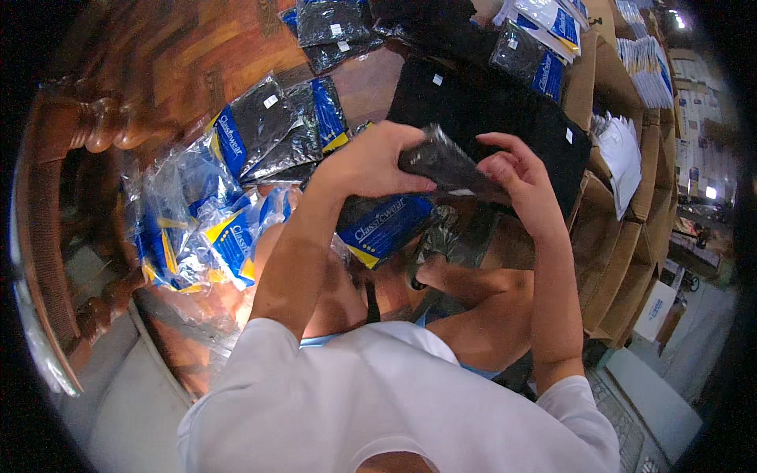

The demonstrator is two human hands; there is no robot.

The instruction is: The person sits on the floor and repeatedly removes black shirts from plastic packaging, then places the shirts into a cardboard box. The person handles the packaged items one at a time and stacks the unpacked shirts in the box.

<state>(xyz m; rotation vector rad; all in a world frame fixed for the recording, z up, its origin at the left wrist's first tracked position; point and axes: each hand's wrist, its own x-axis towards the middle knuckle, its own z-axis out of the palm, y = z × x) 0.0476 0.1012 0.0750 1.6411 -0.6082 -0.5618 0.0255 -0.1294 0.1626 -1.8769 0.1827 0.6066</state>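
Note:
My left hand (pixel 384 162) grips one end of a folded dark garment in clear plastic (pixel 440 158), its thumb and fingers on either side. The packet is tilted, and a small white label shows near its lower edge. At the other end, my right hand (pixel 517 171) has curled fingertips on the packet's edge, the index finger raised. Below my hands is a blue-and-yellow Classicwear packet front (pixel 387 224) over my lap; whether it joins the held packet is unclear. Beyond my hands lie black garments (pixel 473 112) with small white tags.
Clear plastic bags with blue-and-yellow print (pixel 195 236) are heaped at left. Bagged dark garments (pixel 260 124) lie beyond them on the wood floor (pixel 159 53). Cardboard boxes (pixel 615 260) line the right, one holding white garments (pixel 618 156). A carved wooden furniture piece (pixel 44 195) stands far left.

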